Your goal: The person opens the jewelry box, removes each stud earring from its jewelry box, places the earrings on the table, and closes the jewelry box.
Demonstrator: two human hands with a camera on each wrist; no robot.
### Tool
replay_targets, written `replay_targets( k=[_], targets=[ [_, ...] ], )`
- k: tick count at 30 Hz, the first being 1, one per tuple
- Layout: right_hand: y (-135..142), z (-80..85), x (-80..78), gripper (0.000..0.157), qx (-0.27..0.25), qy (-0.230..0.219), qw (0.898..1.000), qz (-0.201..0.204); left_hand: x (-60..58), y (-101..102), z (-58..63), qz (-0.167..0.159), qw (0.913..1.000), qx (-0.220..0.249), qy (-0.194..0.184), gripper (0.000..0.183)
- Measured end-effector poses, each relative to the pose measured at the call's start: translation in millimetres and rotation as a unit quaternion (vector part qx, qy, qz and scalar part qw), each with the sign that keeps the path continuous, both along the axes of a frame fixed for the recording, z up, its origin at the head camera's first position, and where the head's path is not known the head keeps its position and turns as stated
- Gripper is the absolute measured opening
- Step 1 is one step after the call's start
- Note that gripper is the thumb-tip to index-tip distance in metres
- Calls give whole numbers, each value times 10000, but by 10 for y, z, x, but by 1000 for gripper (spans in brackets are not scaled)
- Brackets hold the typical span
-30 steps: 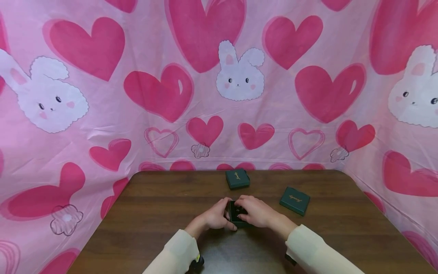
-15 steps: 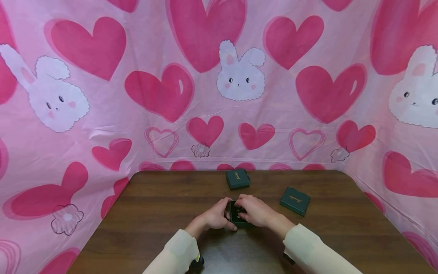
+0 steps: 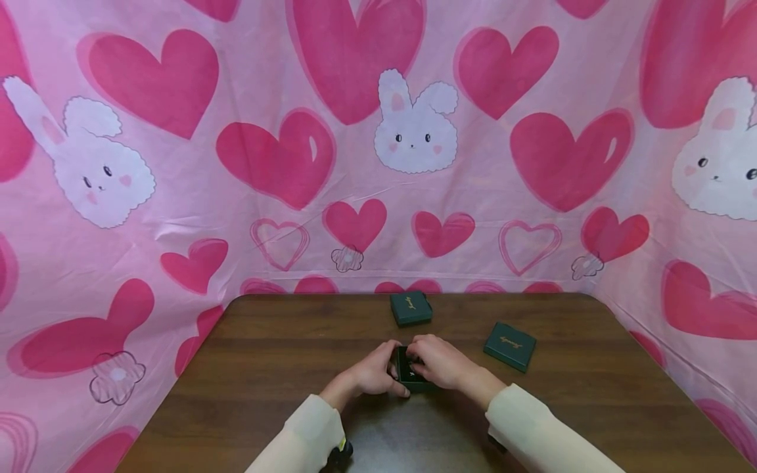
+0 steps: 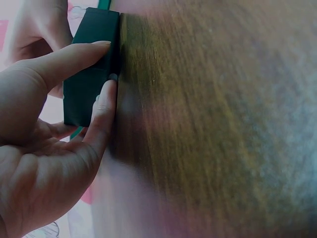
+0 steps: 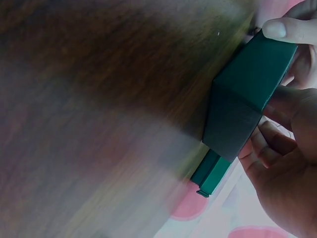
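Observation:
A small dark green jewelry box [image 3: 418,388] stands uncovered on the table, its black insert [image 3: 404,369] facing up. Tiny gold-coloured bits glint on that insert, too small to make out. My left hand [image 3: 374,372] grips the box from its left side, thumb along the near wall; the left wrist view shows the thumb on the green wall [image 4: 84,91] and a finger by its lower edge. My right hand [image 3: 445,362] has curled fingers over the insert's right part. In the right wrist view its thumb goes behind the box rim [image 5: 263,106], so whatever the fingertips touch is hidden.
Behind the hands lies a closed green box [image 3: 411,309] with gold lettering. To the right rests a flat green lid-like piece [image 3: 510,346] with similar lettering. The brown wooden table [image 3: 284,341] ends at a pink heart-and-rabbit cloth [image 3: 349,164].
My right hand's fingers shift slightly over the insert, and the forearm moves a little left. The gold glints change position slightly. My left hand and the box stay in place.

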State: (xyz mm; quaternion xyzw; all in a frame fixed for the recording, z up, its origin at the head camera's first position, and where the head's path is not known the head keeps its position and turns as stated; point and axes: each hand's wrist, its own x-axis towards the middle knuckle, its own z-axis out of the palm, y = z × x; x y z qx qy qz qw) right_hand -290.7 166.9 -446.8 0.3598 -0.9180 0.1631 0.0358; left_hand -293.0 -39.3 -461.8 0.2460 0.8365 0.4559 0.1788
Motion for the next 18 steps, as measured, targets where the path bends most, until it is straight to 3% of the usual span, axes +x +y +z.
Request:
replay_targets(
  k=[18],
  targets=[
    [-5, -22, -95, 5, -180, -324, 9993, 70, 9, -7, 15, 15, 9999, 115, -111, 76]
  ],
)
